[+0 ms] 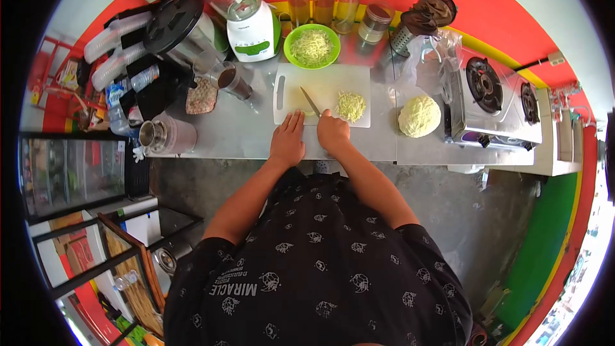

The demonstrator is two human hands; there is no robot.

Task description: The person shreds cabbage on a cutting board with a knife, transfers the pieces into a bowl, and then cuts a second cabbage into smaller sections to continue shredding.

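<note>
My right hand (pixel 334 132) is wrapped round the handle of a knife (pixel 309 100), its blade slanting up and left over the white cutting board (pixel 324 75). My left hand (pixel 288 140) lies with outstretched fingers at the board's front edge, left of the knife. Beside its fingertips is a small pale slice of cabbage (pixel 310 113), partly hidden. A heap of shredded cabbage (pixel 350 107) sits on the board to the right of the blade. Behind the board, a green bowl (pixel 291 57) holds more shreds. A cabbage head (pixel 419 116) rests on the steel counter to the right.
A blender (pixel 252 33) and several pump bottles (pixel 323 0) line the back wall. At left stand a plastic cup (pixel 232 81), a folded cloth (pixel 201 95) and a metal canister (pixel 168 136). The gas stove (pixel 490 99) occupies the right end, near a plastic bag (pixel 416 64).
</note>
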